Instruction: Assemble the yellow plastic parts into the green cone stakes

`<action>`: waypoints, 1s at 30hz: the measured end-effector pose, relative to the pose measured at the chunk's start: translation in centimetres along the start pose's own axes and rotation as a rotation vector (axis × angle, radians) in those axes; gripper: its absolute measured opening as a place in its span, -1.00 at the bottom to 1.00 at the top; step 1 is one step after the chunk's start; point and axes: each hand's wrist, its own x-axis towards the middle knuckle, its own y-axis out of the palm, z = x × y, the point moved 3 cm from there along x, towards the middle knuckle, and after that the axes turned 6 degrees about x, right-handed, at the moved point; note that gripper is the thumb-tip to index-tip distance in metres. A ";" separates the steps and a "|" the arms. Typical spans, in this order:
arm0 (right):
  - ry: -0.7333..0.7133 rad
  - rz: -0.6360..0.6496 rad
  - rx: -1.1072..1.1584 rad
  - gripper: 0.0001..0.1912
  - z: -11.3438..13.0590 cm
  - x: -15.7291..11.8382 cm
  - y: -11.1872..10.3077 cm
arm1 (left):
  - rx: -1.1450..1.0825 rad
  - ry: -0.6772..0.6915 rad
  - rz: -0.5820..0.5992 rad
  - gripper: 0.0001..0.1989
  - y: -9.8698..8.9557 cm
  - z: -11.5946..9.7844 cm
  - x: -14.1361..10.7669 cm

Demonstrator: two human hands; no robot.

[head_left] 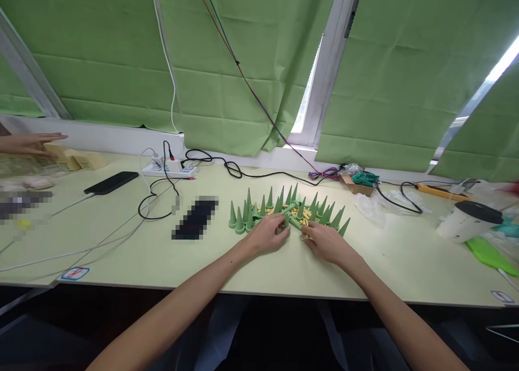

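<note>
- Right hand (324,242): I read thumb and fingers as closed on the near end of a slanted green piece (295,223). The fingers hide the covered end, so I cannot tell its shape.
- Axis: from the right-hand grip, the slanted green piece runs leftward and away from the body, so its exposed end lies toward the fingers of the left hand (267,234). I judge this alignment the controlling relation.
- Left hand: the fingers are curled beside a green part at their tips. I cannot tell whether they pinch it or only rest against it.
- Proximity: the right hand is the nearer one to the slanted green piece, being in contact with it. The left hand is just beside its exposed end; I cannot confirm contact there.
- Beyond the grip: a second green piece (290,207) lies farther from the body than the two hands, its long axis at a different angle.
- Around the grip: green cones (232,217) stand in a loose arc on the far side and at both flanks, points up, some leaning. Small yellow pieces (307,213) are spread among them.
- Support: all these parts are on the pale table (365,276); I see both forearms reaching in over its near edge.
</note>
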 end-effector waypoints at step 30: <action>-0.177 -0.587 0.852 -0.86 1.9 3.6 2.4 | -0.145 -0.203 -0.166 -0.75 -0.2 0.4 -0.1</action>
